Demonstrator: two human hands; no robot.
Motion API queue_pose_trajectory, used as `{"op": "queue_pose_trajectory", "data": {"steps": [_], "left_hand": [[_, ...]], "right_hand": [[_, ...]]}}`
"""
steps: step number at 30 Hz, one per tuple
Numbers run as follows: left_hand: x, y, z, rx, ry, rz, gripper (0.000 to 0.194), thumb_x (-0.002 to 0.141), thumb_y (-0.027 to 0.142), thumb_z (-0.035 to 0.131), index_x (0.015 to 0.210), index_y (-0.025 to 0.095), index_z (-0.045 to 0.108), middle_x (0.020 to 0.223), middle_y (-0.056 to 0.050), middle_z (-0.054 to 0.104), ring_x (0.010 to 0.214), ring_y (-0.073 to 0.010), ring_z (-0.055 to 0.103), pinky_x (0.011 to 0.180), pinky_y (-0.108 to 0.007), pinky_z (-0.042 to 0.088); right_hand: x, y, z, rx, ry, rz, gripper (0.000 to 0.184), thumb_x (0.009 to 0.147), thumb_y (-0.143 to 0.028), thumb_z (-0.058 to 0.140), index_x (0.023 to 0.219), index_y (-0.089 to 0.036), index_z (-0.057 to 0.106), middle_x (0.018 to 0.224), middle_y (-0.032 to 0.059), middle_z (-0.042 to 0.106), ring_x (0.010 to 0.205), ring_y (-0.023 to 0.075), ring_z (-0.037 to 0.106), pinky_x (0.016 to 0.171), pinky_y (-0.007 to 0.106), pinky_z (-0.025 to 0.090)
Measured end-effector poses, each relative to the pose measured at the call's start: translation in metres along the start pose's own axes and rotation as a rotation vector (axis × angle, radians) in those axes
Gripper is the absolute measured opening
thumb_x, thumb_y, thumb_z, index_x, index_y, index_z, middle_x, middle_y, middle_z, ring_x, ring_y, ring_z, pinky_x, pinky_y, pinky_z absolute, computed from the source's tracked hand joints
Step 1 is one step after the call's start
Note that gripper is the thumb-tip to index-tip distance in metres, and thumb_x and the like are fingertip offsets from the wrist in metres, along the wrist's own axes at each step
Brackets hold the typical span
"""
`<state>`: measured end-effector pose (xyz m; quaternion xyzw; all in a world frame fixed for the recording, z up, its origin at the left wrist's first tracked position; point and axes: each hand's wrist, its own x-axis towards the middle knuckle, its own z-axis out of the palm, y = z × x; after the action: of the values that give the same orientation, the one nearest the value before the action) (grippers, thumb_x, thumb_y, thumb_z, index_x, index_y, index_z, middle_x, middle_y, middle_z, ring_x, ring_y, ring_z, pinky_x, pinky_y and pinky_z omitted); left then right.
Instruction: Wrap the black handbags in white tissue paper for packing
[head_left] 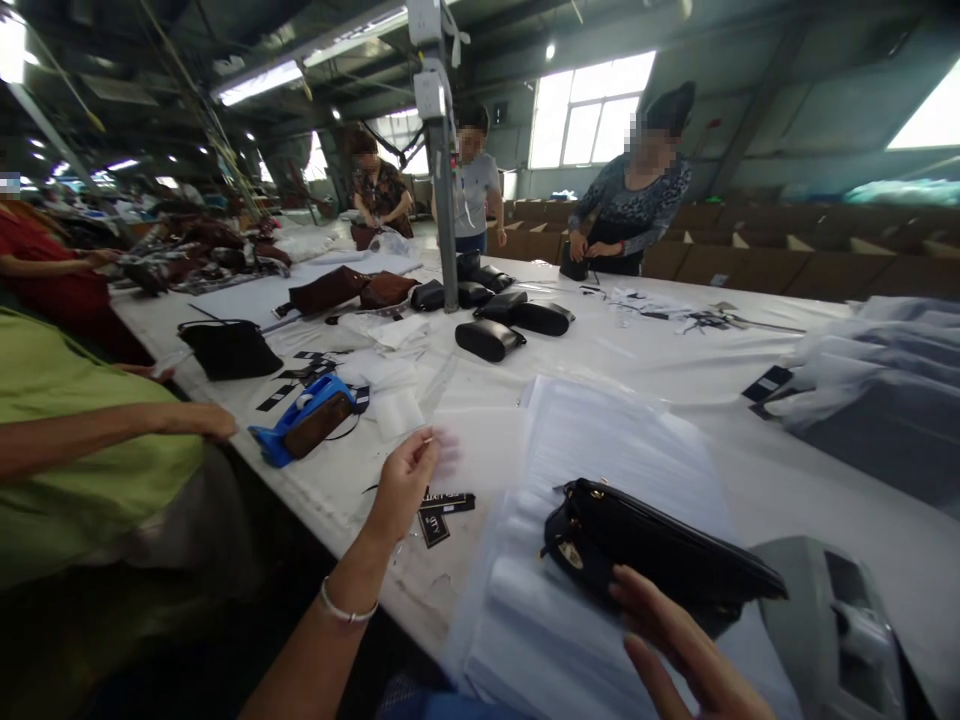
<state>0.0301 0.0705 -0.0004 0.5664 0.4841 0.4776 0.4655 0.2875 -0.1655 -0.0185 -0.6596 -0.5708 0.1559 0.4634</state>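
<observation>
My left hand is closed in a pinch on the edge of a thin, see-through white sheet; whether it is paper or plastic I cannot tell. Just below that hand lie black hang tags with pale lettering. A black handbag with gold-coloured fittings rests on a stack of clear plastic bags. My right hand is open, fingers apart, at the near side of the handbag. Its fingertips overlap the bag's lower edge in view; contact is unclear.
A grey machine-like dispenser stands at the right, a blue tape dispenser at the left. Black pouches sit near a post. Wrapped goods lie far right. A co-worker in green is close on the left; others stand across the table.
</observation>
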Motion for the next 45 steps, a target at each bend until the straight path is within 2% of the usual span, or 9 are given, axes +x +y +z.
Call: {"op": "queue_pose_trajectory", "data": {"steps": [4, 7, 9, 15, 19, 23, 30, 36, 45], "left_hand": [[-0.064, 0.017, 0.018, -0.289, -0.328, -0.205, 0.039, 0.083, 0.044, 0.071, 0.112, 0.017, 0.068, 0.092, -0.005, 0.073, 0.077, -0.02, 0.07, 0.068, -0.027, 0.057], [-0.098, 0.013, 0.035, -0.259, -0.594, -0.257, 0.037, 0.087, 0.044, 0.067, 0.11, 0.015, 0.071, 0.093, -0.007, 0.074, 0.081, -0.0207, 0.069, 0.072, -0.029, 0.057], [-0.106, 0.004, 0.048, -0.215, -0.659, -0.218, 0.039, 0.091, 0.046, 0.06, 0.111, 0.015, 0.071, 0.096, -0.008, 0.074, 0.087, -0.0221, 0.069, 0.077, -0.031, 0.057], [-0.096, -0.031, 0.101, 0.034, -0.431, 0.109, 0.032, 0.085, 0.041, 0.067, 0.11, 0.02, 0.068, 0.111, -0.008, 0.071, 0.107, -0.0255, 0.064, 0.096, -0.039, 0.049], [-0.101, -0.044, 0.124, 0.035, -0.404, 0.107, 0.036, 0.075, 0.034, 0.076, 0.106, 0.02, 0.065, 0.1, -0.007, 0.071, 0.098, -0.0249, 0.065, 0.094, -0.041, 0.049], [-0.108, -0.044, 0.12, -0.063, -0.465, 0.059, 0.04, 0.083, 0.04, 0.07, 0.113, 0.017, 0.058, 0.089, -0.005, 0.071, 0.082, -0.0197, 0.069, 0.078, -0.033, 0.056], [-0.121, -0.034, 0.1, -0.227, -0.472, -0.075, 0.048, 0.086, 0.041, 0.068, 0.127, 0.017, 0.062, 0.104, -0.005, 0.07, 0.078, -0.014, 0.066, 0.08, -0.03, 0.057], [-0.136, -0.037, 0.094, -0.195, -0.469, -0.104, 0.052, 0.09, 0.042, 0.063, 0.134, 0.016, 0.059, 0.072, 0.0, 0.067, 0.074, -0.014, 0.062, 0.082, -0.03, 0.053], [-0.135, -0.053, 0.086, 0.048, -0.455, 0.204, 0.04, 0.096, 0.038, 0.053, 0.131, 0.021, 0.062, 0.084, -0.003, 0.067, 0.07, -0.0144, 0.063, 0.073, -0.027, 0.051]], "right_hand": [[0.0, -0.015, 0.022, 0.478, -0.055, 0.284, 0.07, 0.091, -0.053, 0.056, 0.151, -0.026, 0.032, 0.142, 0.0083, 0.053, 0.122, 0.027, 0.058, 0.101, 0.039, 0.051], [-0.009, -0.018, 0.021, 0.537, -0.125, 0.513, 0.069, 0.083, -0.061, 0.063, 0.137, -0.018, 0.055, 0.126, 0.0109, 0.066, 0.112, 0.0315, 0.064, 0.094, 0.04, 0.055], [-0.02, -0.013, 0.014, 0.476, -0.135, 0.654, 0.063, 0.079, -0.063, 0.066, 0.118, -0.014, 0.069, 0.11, 0.011, 0.073, 0.104, 0.0343, 0.067, 0.087, 0.039, 0.058], [-0.065, 0.017, -0.017, 0.049, 0.063, 0.763, 0.062, 0.069, -0.073, 0.064, 0.093, -0.018, 0.078, 0.083, 0.0059, 0.077, 0.087, 0.0333, 0.071, 0.07, 0.033, 0.058], [-0.082, 0.028, -0.032, -0.165, 0.151, 0.749, 0.062, 0.063, -0.077, 0.061, 0.084, -0.022, 0.079, 0.077, 0.0059, 0.076, 0.084, 0.0333, 0.071, 0.069, 0.034, 0.056], [-0.078, 0.027, -0.03, -0.195, 0.18, 0.655, 0.06, 0.066, -0.072, 0.06, 0.092, -0.022, 0.078, 0.083, 0.0071, 0.077, 0.085, 0.0335, 0.071, 0.073, 0.036, 0.056], [-0.031, 0.02, 0.021, 0.132, 0.116, 0.481, 0.052, 0.076, -0.066, 0.06, 0.088, -0.017, 0.077, 0.085, 0.0092, 0.076, 0.084, 0.0339, 0.07, 0.074, 0.037, 0.053], [-0.003, 0.015, 0.075, 0.595, 0.124, 0.501, 0.052, 0.08, -0.061, 0.064, 0.103, -0.015, 0.074, 0.098, 0.008, 0.075, 0.097, 0.0303, 0.066, 0.079, 0.035, 0.051], [0.004, 0.004, 0.093, 0.839, 0.202, 0.606, 0.051, 0.076, -0.061, 0.069, 0.093, -0.013, 0.075, 0.086, 0.0075, 0.074, 0.083, 0.0255, 0.067, 0.071, 0.03, 0.052]]}}
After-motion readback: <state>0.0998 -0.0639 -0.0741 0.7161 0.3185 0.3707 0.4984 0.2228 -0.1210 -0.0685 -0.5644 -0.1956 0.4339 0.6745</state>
